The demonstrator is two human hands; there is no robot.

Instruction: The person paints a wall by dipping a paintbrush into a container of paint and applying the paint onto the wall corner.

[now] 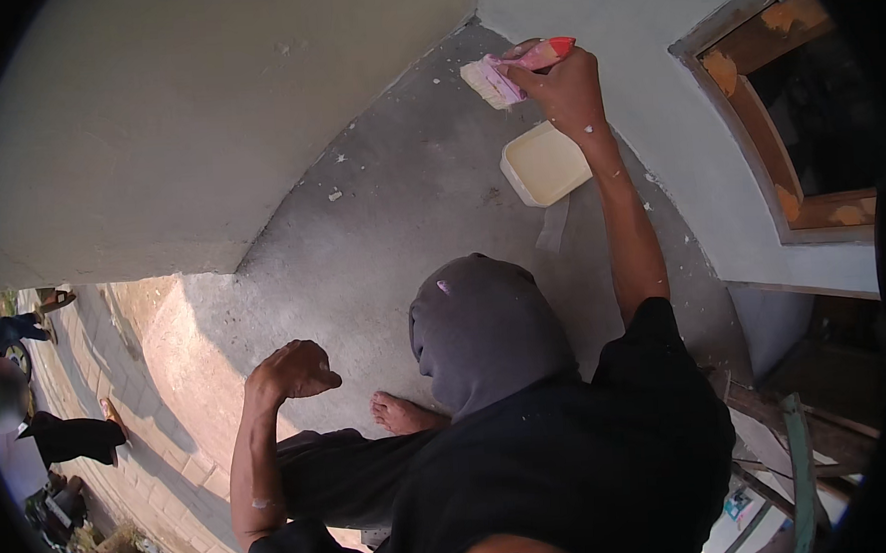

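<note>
My right hand (560, 82) reaches far forward on a stretched arm, its fingers closed round a wide paintbrush (501, 81). The brush has pale bristles pointing left, pink smears near its ferrule, and a red handle end. Just below that hand, a cream rectangular tub (521, 182) with rounded corners stands on the grey floor, partly covered by my forearm. Off to the lower left, my left hand (296, 369) hangs curled in a loose fist near my dark trouser leg. Nothing shows in it, though its palm is turned away.
A pale wall (223, 98) runs along the left, another wall (642, 56) along the right, with a wooden window frame (785, 143). White specks dot the floor (361, 241). Outside at left, people (71, 436) are on paving. A green slat (800, 468) stands lower right.
</note>
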